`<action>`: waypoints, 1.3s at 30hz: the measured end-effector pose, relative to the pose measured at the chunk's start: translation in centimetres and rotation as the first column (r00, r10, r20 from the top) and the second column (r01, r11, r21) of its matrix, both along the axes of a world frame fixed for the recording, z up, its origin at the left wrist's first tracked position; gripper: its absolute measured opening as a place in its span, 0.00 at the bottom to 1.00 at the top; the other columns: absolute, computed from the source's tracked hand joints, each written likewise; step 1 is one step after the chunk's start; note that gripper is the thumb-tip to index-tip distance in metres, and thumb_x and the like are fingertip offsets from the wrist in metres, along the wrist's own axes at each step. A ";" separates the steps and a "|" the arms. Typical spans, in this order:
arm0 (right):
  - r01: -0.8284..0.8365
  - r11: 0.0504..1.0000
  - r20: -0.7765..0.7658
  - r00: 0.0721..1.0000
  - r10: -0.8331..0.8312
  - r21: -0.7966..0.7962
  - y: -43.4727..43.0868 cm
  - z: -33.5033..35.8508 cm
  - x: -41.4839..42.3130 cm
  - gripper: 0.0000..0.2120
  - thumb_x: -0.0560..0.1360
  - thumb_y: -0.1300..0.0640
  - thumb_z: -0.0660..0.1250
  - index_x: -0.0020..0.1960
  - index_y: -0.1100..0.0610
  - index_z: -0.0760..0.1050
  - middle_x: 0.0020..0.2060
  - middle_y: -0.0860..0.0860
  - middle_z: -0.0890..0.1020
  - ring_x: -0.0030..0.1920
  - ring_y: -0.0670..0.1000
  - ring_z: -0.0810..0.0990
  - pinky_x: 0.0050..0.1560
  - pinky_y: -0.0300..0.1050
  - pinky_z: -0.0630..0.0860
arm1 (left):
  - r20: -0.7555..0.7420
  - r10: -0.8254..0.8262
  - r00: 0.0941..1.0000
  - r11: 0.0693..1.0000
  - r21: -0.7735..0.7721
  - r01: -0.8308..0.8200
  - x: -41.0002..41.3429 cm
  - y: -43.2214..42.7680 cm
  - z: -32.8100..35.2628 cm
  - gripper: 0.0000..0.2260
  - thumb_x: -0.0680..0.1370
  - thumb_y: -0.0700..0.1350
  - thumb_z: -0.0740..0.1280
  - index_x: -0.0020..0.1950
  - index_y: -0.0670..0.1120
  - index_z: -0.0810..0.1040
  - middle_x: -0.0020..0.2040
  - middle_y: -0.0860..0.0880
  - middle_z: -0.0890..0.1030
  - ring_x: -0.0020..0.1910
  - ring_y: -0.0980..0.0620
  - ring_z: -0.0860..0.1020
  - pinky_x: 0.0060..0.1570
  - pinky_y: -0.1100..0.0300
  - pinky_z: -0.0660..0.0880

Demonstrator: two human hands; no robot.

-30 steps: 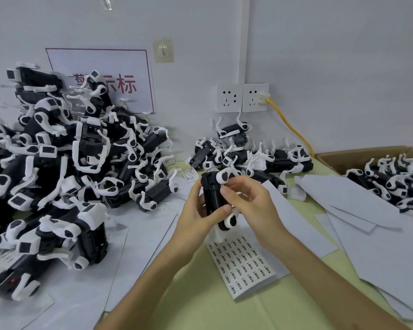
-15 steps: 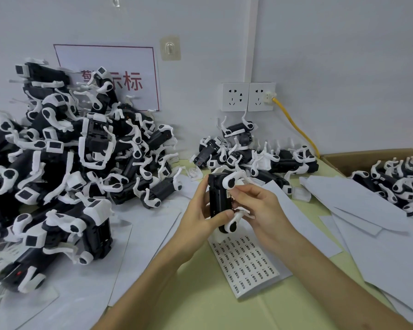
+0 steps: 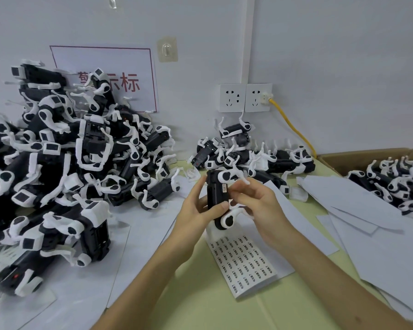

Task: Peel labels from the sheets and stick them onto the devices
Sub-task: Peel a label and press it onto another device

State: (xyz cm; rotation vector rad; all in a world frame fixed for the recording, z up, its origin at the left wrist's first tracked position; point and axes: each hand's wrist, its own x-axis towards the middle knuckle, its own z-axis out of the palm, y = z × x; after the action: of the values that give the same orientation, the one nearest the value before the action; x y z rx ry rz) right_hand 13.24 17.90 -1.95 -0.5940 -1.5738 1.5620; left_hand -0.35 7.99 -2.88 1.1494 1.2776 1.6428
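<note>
While the left hand (image 3: pixel 196 210) grips a black-and-white device (image 3: pixel 215 198) upright above the bench (image 3: pixel 200 306), thumb across its front and fingers behind it, the right hand (image 3: pixel 255 203) pinches a small label (image 3: pixel 224 188) against the device's side with curled fingertips. The label sheet (image 3: pixel 243 263), printed in rows, lies flat on the bench just below both hands. A tall heap of devices (image 3: pixel 69 175) sits to the left, a smaller pile (image 3: pixel 248 158) against the wall, and more fill a cardboard box (image 3: pixel 343 156) at right, beside loose white sheets (image 3: pixel 367 222).
</note>
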 end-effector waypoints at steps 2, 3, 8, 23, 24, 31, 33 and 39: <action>0.129 0.992 -0.013 0.992 -0.129 -0.005 0.5 -0.1 0.2 0.09 0.75 0.72 0.66 0.49 0.60 0.79 0.40 0.51 0.85 0.37 0.49 0.79 0.43 0.42 0.75 | 0.079 0.029 0.996 0.998 -0.052 -0.025 0.3 0.1 -0.1 0.27 0.79 0.40 0.73 0.76 0.53 0.69 0.58 0.45 0.87 0.59 0.45 0.85 0.59 0.53 0.80; 0.211 0.977 -0.044 0.976 -0.212 -0.019 0.9 -0.2 0.3 0.10 0.74 0.73 0.65 0.48 0.60 0.79 0.38 0.52 0.83 0.35 0.49 0.77 0.42 0.44 0.74 | 0.115 0.033 0.993 0.997 -0.079 -0.024 0.3 0.2 -0.2 0.25 0.79 0.42 0.73 0.74 0.51 0.71 0.57 0.45 0.87 0.58 0.44 0.85 0.59 0.51 0.81; 0.042 0.999 0.014 0.999 -0.043 0.029 3.0 0.7 1.7 0.11 0.82 0.54 0.64 0.61 0.51 0.81 0.55 0.52 0.83 0.51 0.51 0.79 0.50 0.45 0.73 | 0.180 -0.133 0.975 0.968 -0.189 0.167 -1.5 -0.1 0.5 0.23 0.77 0.53 0.70 0.68 0.42 0.81 0.62 0.39 0.85 0.56 0.44 0.84 0.47 0.58 0.81; -0.096 0.985 0.095 0.989 0.110 -0.142 7.0 1.8 5.9 0.13 0.75 0.46 0.65 0.38 0.52 0.81 0.44 0.58 0.77 0.32 0.51 0.79 0.35 0.43 0.74 | 0.365 0.123 0.923 0.961 -0.275 -0.019 -2.9 0.5 0.3 0.23 0.87 0.56 0.54 0.64 0.40 0.79 0.56 0.38 0.86 0.47 0.38 0.86 0.44 0.49 0.85; -0.059 0.972 -0.079 0.996 0.042 -0.226 7.6 1.9 6.6 0.11 0.75 0.48 0.65 0.35 0.50 0.78 0.45 0.56 0.75 0.28 0.49 0.76 0.33 0.42 0.73 | 0.366 0.143 0.920 0.964 -0.261 -0.046 -3.1 0.5 0.3 0.23 0.87 0.56 0.54 0.64 0.40 0.79 0.55 0.38 0.86 0.46 0.39 0.87 0.41 0.51 0.85; 0.178 0.749 -0.337 0.810 -0.480 -0.638 11.5 0.2 10.0 0.24 0.85 0.43 0.52 0.69 0.59 0.74 0.58 0.60 0.84 0.54 0.59 0.85 0.55 0.48 0.77 | 0.297 0.200 0.933 0.957 -0.263 -0.122 -3.0 0.5 -0.1 0.21 0.88 0.54 0.53 0.61 0.41 0.80 0.54 0.40 0.87 0.44 0.42 0.87 0.42 0.51 0.83; 0.269 0.722 -0.248 0.815 -0.524 -0.638 11.1 0.1 9.2 0.21 0.85 0.47 0.53 0.64 0.59 0.77 0.56 0.58 0.85 0.45 0.55 0.83 0.45 0.43 0.75 | 0.257 0.227 0.940 0.951 -0.266 -0.157 -2.7 0.5 0.0 0.20 0.88 0.52 0.53 0.60 0.41 0.81 0.53 0.41 0.87 0.44 0.42 0.86 0.42 0.51 0.81; 0.427 0.783 -0.032 0.870 -0.493 -0.451 9.3 0.1 6.6 0.07 0.79 0.57 0.64 0.50 0.57 0.81 0.39 0.54 0.84 0.33 0.51 0.78 0.37 0.41 0.72 | 0.106 0.391 0.914 0.906 -0.222 -0.361 -3.2 0.4 0.1 0.11 0.86 0.46 0.61 0.56 0.44 0.82 0.50 0.43 0.88 0.41 0.47 0.84 0.41 0.56 0.79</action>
State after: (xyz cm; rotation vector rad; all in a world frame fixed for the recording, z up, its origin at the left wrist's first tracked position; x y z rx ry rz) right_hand 19.82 27.21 -1.87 -1.0000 -0.8672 1.5243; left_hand -3.50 8.40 -2.77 0.6720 1.5974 1.7863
